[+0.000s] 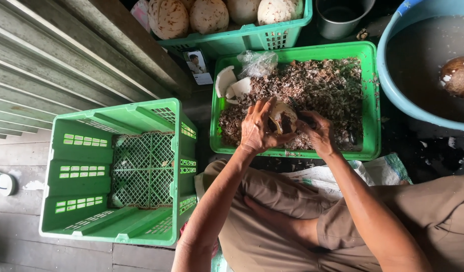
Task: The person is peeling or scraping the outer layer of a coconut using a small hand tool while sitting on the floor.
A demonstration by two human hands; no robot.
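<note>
Coconut (283, 119) sits cupped in my left hand (257, 130) over the peelings tray (371, 100); my right hand (317, 133) closes around a barely visible tool beside it.

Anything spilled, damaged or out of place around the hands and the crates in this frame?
Little stands out. The left hand holds a partly peeled coconut over the green tray of brown shavings, with the right hand against it. A few scraps lie on the dark floor beside the tray. The green crate looks intact.
</note>
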